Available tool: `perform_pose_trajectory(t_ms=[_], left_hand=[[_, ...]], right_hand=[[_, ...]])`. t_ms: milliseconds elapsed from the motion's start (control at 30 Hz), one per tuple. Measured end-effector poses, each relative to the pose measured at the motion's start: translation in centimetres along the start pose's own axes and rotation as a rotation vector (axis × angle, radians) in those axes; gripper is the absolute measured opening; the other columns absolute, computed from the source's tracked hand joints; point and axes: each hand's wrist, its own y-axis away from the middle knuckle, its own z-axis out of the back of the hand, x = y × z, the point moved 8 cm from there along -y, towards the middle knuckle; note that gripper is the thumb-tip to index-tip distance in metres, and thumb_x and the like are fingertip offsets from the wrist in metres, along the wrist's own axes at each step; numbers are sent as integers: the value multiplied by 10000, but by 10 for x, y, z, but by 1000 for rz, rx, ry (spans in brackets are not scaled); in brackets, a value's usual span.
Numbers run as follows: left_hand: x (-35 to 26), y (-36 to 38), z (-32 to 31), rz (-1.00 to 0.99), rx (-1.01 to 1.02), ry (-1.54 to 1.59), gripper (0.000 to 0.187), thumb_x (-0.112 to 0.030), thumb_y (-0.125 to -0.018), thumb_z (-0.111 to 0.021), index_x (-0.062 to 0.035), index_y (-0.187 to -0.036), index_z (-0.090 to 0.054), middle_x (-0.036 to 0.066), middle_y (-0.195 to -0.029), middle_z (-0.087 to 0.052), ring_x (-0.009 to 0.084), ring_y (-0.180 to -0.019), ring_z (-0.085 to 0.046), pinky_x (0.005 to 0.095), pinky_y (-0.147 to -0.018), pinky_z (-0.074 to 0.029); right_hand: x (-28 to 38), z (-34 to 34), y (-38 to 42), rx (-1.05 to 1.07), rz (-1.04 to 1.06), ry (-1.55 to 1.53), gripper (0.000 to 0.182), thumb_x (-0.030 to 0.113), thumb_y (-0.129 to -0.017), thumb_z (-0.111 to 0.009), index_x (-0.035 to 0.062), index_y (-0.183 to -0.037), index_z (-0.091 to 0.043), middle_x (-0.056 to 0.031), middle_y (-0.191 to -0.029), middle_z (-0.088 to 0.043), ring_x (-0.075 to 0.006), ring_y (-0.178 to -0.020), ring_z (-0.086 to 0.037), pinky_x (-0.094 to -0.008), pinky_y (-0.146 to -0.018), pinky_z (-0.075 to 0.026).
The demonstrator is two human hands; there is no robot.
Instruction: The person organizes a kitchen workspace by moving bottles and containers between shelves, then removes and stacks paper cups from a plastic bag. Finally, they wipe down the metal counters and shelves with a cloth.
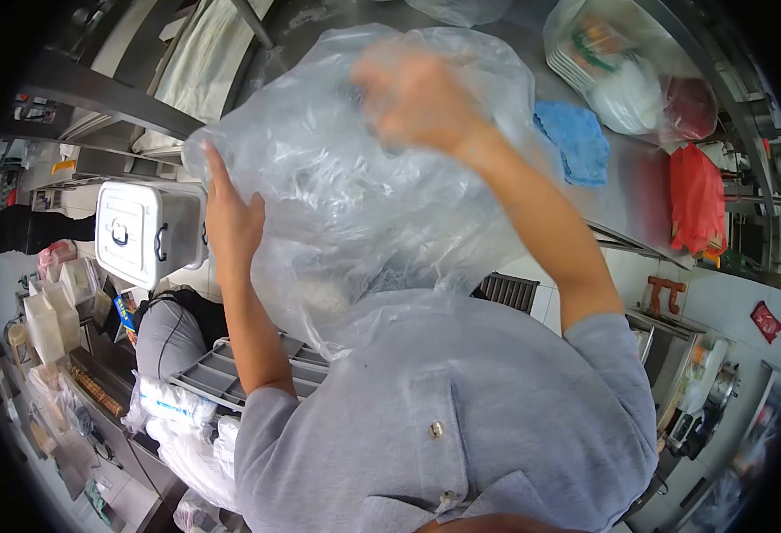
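Note:
A large clear plastic bag (346, 186), crumpled and shiny, spreads over the steel worktop in front of me and reaches down to my shirt. At its left edge lies my left hand (235, 213), open, with the index finger stretched out along the plastic and the thumb apart. Over the upper middle of the bag is my right hand (422, 98), smeared by motion. Its fingers are too blurred to show whether they grip the plastic. What lies inside or under the bag cannot be made out.
A white lidded tub (146, 231) stands left of my left hand. On the steel worktop (626, 195) at right are a blue cloth (573, 142), a clear bag of stacked containers (617, 75) and a red plastic bag (698, 200). A metal bar (111, 98) runs at upper left.

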Motion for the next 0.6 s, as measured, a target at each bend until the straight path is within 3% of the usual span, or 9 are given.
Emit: perform_pose_trajectory(t_ms=[33, 100, 167, 233, 333, 433, 567, 600], left_hand=[[-3, -6, 0, 31, 7, 30, 993, 4, -732, -661, -172, -1535, -105, 220, -1159, -578, 413, -981, -608, 473, -818, -496], [-6, -16, 2, 47, 55, -55, 996, 1, -730, -660, -194, -1536, -109, 216, -1144, -578, 409, -957, -614, 469, -808, -500], [-1, -18, 3, 55, 102, -149, 1000, -2, -727, -659, -216, -1537, -112, 211, -1130, -578, 405, -933, -620, 465, -797, -503], [11, -22, 0, 66, 155, -271, 1007, -10, -723, -660, -259, -1535, -120, 197, -1109, -573, 395, -904, -631, 465, -775, -507], [51, -19, -20, 20, 175, -398, 995, -32, -722, -677, -283, -1529, -152, 189, -1107, -564, 387, -895, -635, 462, -755, -515], [50, -17, -28, 81, 215, -362, 963, -47, -715, -696, -293, -1514, -218, 182, -1097, -554, 387, -883, -637, 461, -764, -520], [8, -33, -20, 127, 229, -195, 927, -62, -713, -710, -309, -1495, -278, 179, -1088, -542, 389, -878, -635, 456, -791, -524], [1, -41, -25, 94, 243, -179, 931, -51, -711, -708, -316, -1494, -279, 178, -1101, -528, 384, -892, -629, 450, -788, -526]], right_hand=[[14, -41, 6, 313, -54, -212, 217, 39, -704, -598, 63, -914, -645, -158, -865, -629, -333, -846, -615, -440, -722, -486], [-31, -120, 25, 679, -156, -128, 218, 33, -701, -590, 34, -913, -644, -186, -860, -651, -370, -844, -626, -459, -750, -496], [-107, -141, 35, 608, -307, 51, 214, 31, -704, -576, 15, -906, -645, -199, -879, -665, -390, -880, -633, -476, -778, -502], [-150, -109, 10, 454, -449, 248, 203, 62, -754, -602, -6, -936, -664, -216, -990, -666, -367, -951, -648, -446, -791, -530], [-184, -96, -6, 286, -463, 264, 211, 72, -733, -631, -3, -927, -663, -216, -974, -668, -381, -928, -647, -452, -788, -537], [-202, -136, 13, 402, -484, -6, 231, 104, -726, -660, 18, -940, -675, -217, -1011, -661, -392, -957, -635, -450, -826, -528], [-182, -168, 47, 408, -367, 30, 350, 179, -755, -694, 57, -1082, -660, -188, -1136, -638, -360, -1112, -568, -444, -959, -443], [-170, -160, 44, 313, -356, 28, 343, 207, -777, -684, 77, -1093, -664, -188, -1185, -613, -357, -1168, -530, -452, -988, -423]])
